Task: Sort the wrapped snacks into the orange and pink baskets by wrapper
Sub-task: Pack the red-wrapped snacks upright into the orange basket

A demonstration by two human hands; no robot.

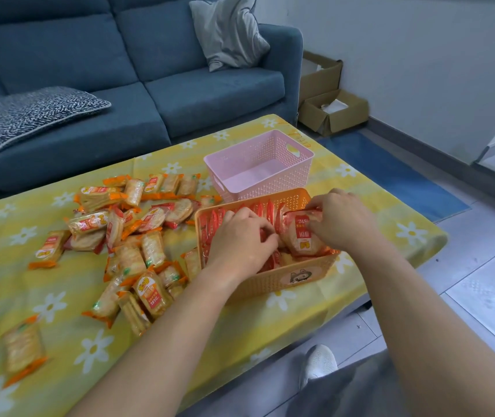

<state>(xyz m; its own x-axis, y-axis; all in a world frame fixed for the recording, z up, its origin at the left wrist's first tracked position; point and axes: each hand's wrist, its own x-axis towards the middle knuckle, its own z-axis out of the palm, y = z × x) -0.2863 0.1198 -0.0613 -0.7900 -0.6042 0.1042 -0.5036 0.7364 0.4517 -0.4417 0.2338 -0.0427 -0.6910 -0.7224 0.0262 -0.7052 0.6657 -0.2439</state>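
**Both hands in the orange basket**

I had my right hand (pixel 342 218) pinching a red-wrapped snack (pixel 303 236) at the right end of the orange basket (pixel 270 281), which sat by the table's (pixel 240 326) near edge, toward its right corner. My left hand (pixel 240 239) curled down among the row of red packs (pixel 258 210) inside; whether it gripped one I could not tell. The pink basket (pixel 270 145) stood just behind, and the loose pile (pixel 131 236) lay mid-table to the left.

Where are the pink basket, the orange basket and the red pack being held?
Pink basket (pixel 276 145): head view, inner wall by the handle hole.
Orange basket (pixel 258 285): head view, near wall.
Red pack (pixel 303 236): head view, wrapper face.
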